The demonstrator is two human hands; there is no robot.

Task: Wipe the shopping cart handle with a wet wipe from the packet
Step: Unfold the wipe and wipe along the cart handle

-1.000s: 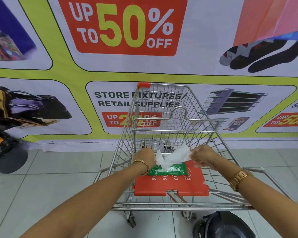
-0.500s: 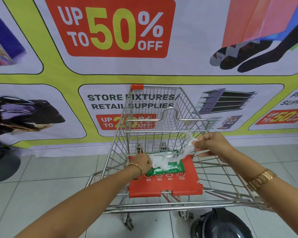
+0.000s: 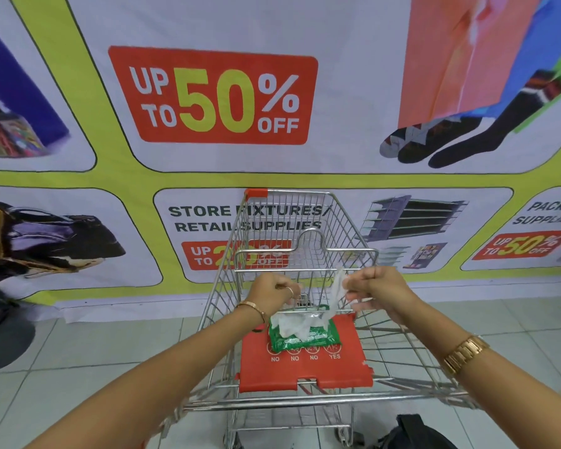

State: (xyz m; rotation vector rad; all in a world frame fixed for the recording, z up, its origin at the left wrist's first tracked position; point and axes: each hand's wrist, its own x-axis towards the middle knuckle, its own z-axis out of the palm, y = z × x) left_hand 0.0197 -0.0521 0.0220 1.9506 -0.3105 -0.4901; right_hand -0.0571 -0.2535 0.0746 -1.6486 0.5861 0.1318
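A wire shopping cart (image 3: 305, 222) stands in front of me, its bare metal handle (image 3: 272, 406) running across below my forearms. A green wet wipe packet (image 3: 308, 340) lies on the red seat flap (image 3: 305, 371). My right hand (image 3: 379, 290) pinches a white wet wipe (image 3: 337, 288), which hangs stretched from it down to the packet's opening. My left hand (image 3: 272, 291) hovers above the packet's left end. Its fingers are closed on bunched white wipe material there.
A large sale banner (image 3: 221, 95) covers the wall right behind the cart. A black object (image 3: 415, 432) sits on the tiled floor at the cart's near right wheel. Another dark object (image 3: 0, 335) stands on the floor at far left.
My right hand has pulled the wipe up and to the right, out of the packet. My left hand has lifted off the packet. The camera has tilted upward.
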